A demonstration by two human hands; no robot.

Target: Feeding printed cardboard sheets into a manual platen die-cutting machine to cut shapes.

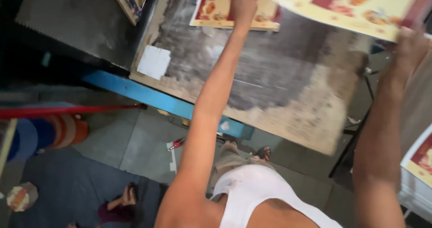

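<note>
Cream printed sheet (355,7) held aloft; both hands apparently gripping edges.

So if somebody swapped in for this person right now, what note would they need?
Left hand: stretched out over the worn wooden table, at the stack of printed sheets; grip unclear.
Right hand: gripping the edge of a large yellow printed sheet, held up above the table.
Done: one sheet is lifted.
Left: that sheet is not yet set down. More printed sheets sit at the right.
</note>
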